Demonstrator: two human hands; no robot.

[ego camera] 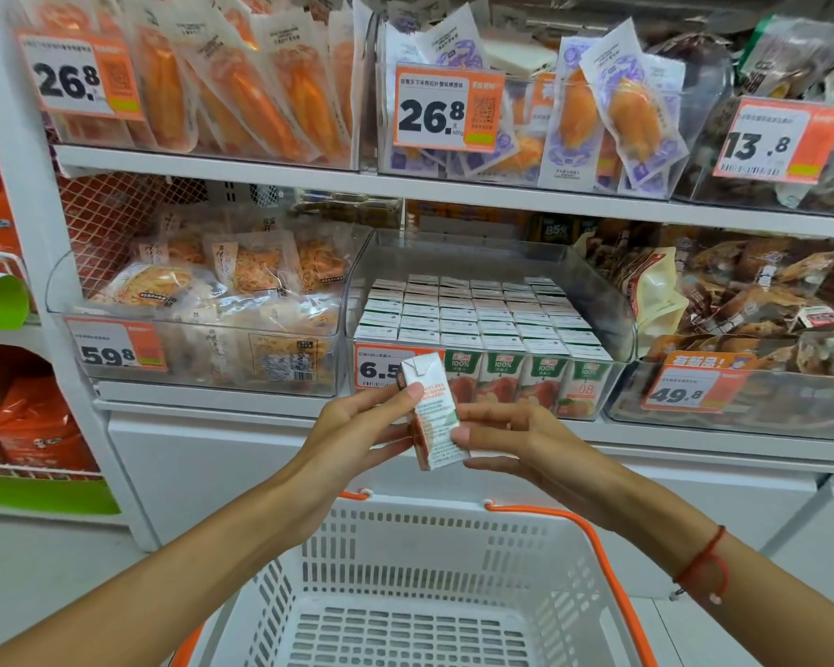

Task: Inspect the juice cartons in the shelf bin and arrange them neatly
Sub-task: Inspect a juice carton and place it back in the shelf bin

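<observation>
A small white juice carton (pixel 433 416) with red and green print is held upright, slightly tilted, in front of the shelf. My left hand (pixel 357 428) grips its left side, thumb near the top. My right hand (pixel 506 438) pinches its lower right edge with thumb and fingers. Behind it, the clear shelf bin (pixel 598 300) holds several rows of the same cartons (pixel 477 320) packed upright, tops white, fronts showing apples. A 6.5 price tag (pixel 381 368) hangs on the bin's front left, partly hidden by the held carton.
A white shopping basket (pixel 453 560) with orange handles sits below my arms. Clear bins of packaged snacks flank the juice bin at left (pixel 203 300) and right (pixel 742 300). An upper shelf (pixel 357 180) carries more packets and price tags.
</observation>
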